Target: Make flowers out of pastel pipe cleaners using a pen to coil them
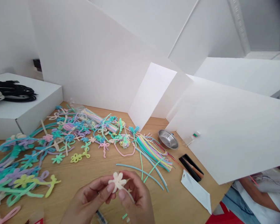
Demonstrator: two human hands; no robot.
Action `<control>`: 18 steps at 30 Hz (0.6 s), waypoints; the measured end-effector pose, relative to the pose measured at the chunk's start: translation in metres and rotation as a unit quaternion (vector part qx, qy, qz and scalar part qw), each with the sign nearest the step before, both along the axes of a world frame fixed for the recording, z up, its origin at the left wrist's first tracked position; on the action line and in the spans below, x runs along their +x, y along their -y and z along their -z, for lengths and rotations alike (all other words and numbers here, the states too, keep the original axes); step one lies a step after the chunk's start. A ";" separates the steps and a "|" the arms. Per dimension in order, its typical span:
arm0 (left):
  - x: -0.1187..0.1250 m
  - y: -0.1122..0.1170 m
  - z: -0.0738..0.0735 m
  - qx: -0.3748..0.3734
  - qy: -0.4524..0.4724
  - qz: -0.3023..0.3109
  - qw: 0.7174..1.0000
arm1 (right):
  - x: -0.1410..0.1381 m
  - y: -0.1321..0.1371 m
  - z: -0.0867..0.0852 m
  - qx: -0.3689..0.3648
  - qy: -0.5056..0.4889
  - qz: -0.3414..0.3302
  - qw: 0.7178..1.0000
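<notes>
The white flower was above the near middle of the table. Leftward lay heaped fuzzy flowers; then the left hand pinched a petal between thumb and fingers, the right hand pinching near its stem. Rightward lay bundled stems, a far metal bowl, a nearer white packet.

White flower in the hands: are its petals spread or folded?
Spread: the white flower, held by the left hand and right hand, shows petals fanned outward.
</notes>
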State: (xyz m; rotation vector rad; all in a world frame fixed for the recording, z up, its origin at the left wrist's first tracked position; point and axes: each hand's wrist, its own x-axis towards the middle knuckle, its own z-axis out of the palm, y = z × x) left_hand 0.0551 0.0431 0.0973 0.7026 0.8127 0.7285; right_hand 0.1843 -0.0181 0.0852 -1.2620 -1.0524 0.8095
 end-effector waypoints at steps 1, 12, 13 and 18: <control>0.000 0.001 0.000 -0.012 0.012 0.006 1.000 | 0.000 -0.001 -0.003 0.007 -0.003 -0.011 1.000; 0.000 0.001 0.003 -0.011 0.030 0.010 0.999 | -0.001 -0.004 -0.005 -0.002 -0.015 -0.039 0.999; 0.000 0.001 0.005 0.009 0.019 0.012 1.000 | -0.001 -0.003 -0.007 -0.005 -0.004 -0.033 0.999; 0.000 0.002 0.009 0.071 -0.014 -0.008 0.997 | -0.003 0.000 -0.017 -0.041 0.058 0.002 0.997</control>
